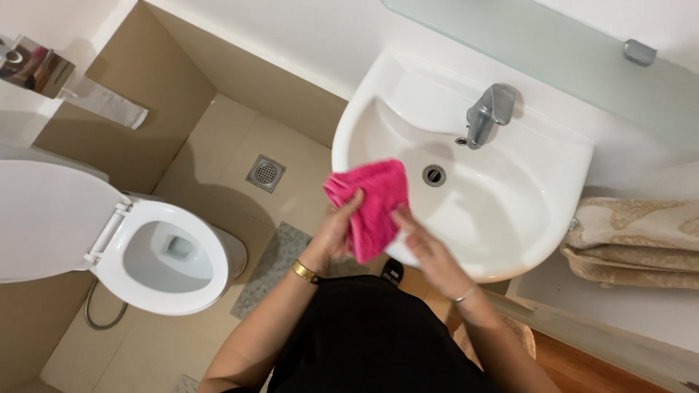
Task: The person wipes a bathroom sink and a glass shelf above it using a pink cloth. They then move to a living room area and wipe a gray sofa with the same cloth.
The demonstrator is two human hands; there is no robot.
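Two fixtures below: open toilet at left, white basin ahead. Over the basin's near rim, pink cloth folded, pinched between left hand and right hand, both grips closed on it, likely keeping drips inside.

The person wears a plain black garment that covers the body and leaves both forearms bare. On the left wrist sits a gold bracelet, a fairly broad band that fits close. On the right wrist sits a thin silver bangle, a slim loose ring. The left hand and right hand are bare, with no gloves.
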